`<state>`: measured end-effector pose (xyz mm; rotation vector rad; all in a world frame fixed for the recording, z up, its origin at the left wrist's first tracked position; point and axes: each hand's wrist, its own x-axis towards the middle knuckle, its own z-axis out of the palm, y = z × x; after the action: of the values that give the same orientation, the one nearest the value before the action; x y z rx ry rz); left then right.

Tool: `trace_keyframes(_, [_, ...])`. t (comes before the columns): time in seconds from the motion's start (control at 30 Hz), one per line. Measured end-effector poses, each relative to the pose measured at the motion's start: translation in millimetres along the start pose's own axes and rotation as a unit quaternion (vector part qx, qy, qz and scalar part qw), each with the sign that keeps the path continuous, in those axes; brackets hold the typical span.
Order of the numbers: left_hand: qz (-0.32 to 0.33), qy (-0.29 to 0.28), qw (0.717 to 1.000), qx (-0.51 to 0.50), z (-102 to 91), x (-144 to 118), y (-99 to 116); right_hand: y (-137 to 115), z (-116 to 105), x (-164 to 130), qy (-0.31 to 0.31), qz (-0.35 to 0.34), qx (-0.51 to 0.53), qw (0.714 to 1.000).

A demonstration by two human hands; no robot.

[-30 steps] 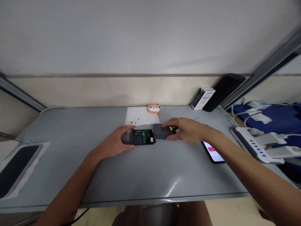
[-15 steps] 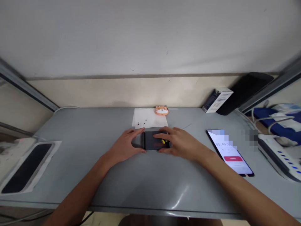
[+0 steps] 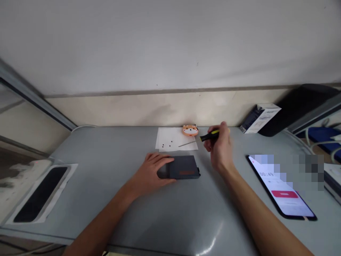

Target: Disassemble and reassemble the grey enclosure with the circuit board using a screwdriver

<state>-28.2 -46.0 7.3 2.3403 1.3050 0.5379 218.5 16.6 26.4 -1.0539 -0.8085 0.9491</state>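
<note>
A flat dark rectangular device (image 3: 183, 166) lies on the grey desk in front of me; its exact kind is unclear. Around its left end my left hand (image 3: 156, 170) is closed, thumb on the near side and fingers at the far edge. My right hand (image 3: 220, 147) is raised to the right of the device, gripping a black and yellow screwdriver (image 3: 209, 136). The thin shaft points left over a sheet of white paper (image 3: 176, 136). Several tiny dark screws (image 3: 169, 145), or bits like them, lie on the paper.
An orange animal-face case (image 3: 190, 130) sits at the paper's far right corner. A lit phone with a timer (image 3: 283, 192) lies at right, a dark phone-shaped slab (image 3: 41, 195) at left. A small box (image 3: 261, 117) leans by a black cylinder (image 3: 301, 106) near the wall.
My right hand has left the device, moved right and up, and now holds the screwdriver. My left hand stays on the device. The camera view has shifted slightly.
</note>
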Motion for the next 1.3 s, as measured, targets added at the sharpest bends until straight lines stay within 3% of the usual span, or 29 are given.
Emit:
trace_keyframes(0.17, [-0.009, 0.015, 1.0, -0.025, 1.0, 0, 2, 27, -4, -7, -0.064, 0.036, -0.051, 0.996])
trace_keyframes(0.3, [-0.019, 0.034, 0.999, -0.036, 4.4, 1, 2, 31, -4, -8, -0.106, 0.009, -0.101, 0.989])
trace_keyframes(0.47, [-0.032, 0.073, 0.995, -0.053, 4.3, 1, 3, 32, -6, -8, -0.102, -0.004, -0.106, 0.989])
trace_keyframes(0.73, [-0.087, 0.117, 0.985, -0.091, 0.7, 13, 18, 27, -6, -2, -0.048, 0.077, 0.027, 0.996])
trace_keyframes(1.0, [-0.129, 0.087, 0.982, -0.104, -0.3, 30, 20, 16, -9, 1, -0.042, 0.1, 0.068, 0.992])
trace_keyframes(1.07, [-0.122, 0.094, 0.981, -0.122, 0.4, 30, 18, 14, -8, -2, -0.045, 0.117, 0.058, 0.99])
trace_keyframes(1.13, [-0.098, 0.134, 0.976, -0.142, 2.4, 28, 16, 15, -5, -5, -0.051, 0.131, 0.05, 0.989])
trace_keyframes(1.3, [0.02, 0.212, 0.97, -0.121, 8.8, 15, 5, 21, -1, -11, -0.066, 0.137, 0.044, 0.987])
